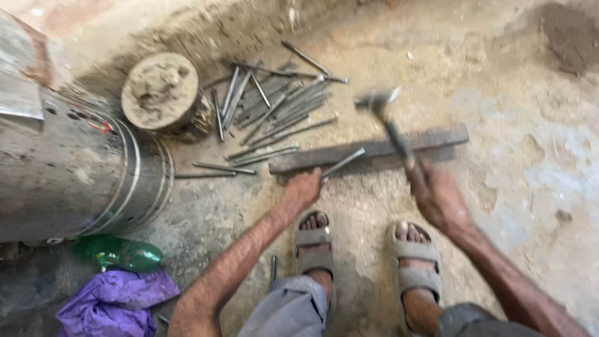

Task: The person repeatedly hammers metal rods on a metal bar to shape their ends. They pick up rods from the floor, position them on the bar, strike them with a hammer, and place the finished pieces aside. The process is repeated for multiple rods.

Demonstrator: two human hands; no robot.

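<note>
My left hand (303,188) grips a thin metal rod (343,163) and holds it slanted on a long flat steel bar (374,152) that lies on the ground. My right hand (438,198) is closed around the handle of a hammer (385,116), whose blurred head hangs above the bar. A pile of several similar rods (271,106) lies just beyond the bar, to the left. My two sandalled feet (314,240) stand right behind the bar.
A big metal drum (75,168) lies on its side at the left. A round wooden stump (162,92) stands next to the rods. A green plastic bottle (121,253) and purple cloth (112,302) lie at the lower left. The ground is dusty concrete.
</note>
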